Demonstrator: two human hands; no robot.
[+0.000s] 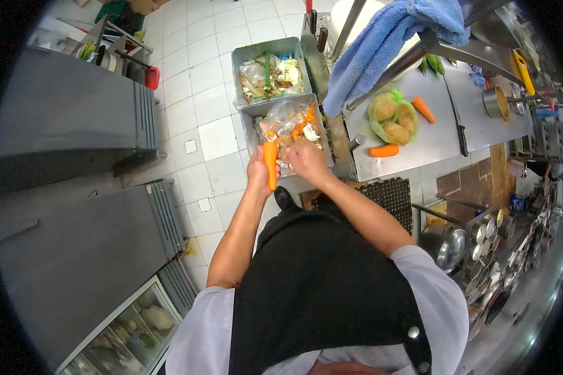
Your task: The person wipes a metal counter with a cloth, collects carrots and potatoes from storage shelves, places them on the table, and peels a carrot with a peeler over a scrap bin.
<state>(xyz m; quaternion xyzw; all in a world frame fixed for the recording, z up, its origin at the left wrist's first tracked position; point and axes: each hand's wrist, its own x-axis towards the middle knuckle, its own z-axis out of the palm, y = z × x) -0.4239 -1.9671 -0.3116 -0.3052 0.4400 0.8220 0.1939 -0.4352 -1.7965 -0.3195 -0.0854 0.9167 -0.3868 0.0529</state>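
Observation:
My left hand [257,172] is wrapped round an orange carrot [269,164], which points lengthwise away from me above the near grey bin [248,123]. Close to the carrot's right side, my right hand [309,164] is closed in a fist. Whatever it grips is hidden by the fingers. Inside the near bin lie orange peelings [309,115] and clear plastic. On the steel counter [419,154] to the right, two more carrots rest beside a green plastic bag of potatoes [392,119].
A second bin [236,67] with food scraps stands just beyond. A knife [462,139] lies on the counter. A blue towel [372,53] hangs from the metal frame above. Grey cabinets [75,106] line the left, and pans [451,250] stand at the right.

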